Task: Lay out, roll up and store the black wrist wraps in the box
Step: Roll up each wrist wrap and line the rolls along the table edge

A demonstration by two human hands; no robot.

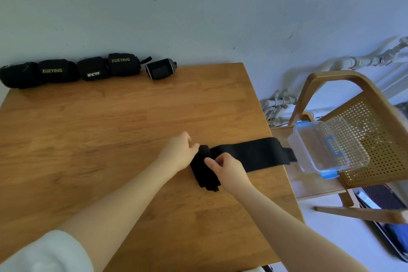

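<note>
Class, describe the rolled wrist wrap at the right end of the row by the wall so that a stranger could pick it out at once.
Start at the wooden table and follow its far edge along the wall, where five rolled wraps sit in a row. Go to the right end. That last roll is the smallest, stands slightly apart from the others, shows pale striped edges and carries no printed lettering.

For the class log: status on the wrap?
Both hands, left and right, rolling the wrap on the table. Half still flat. Box empty on chair. Nothing blocking.
</note>
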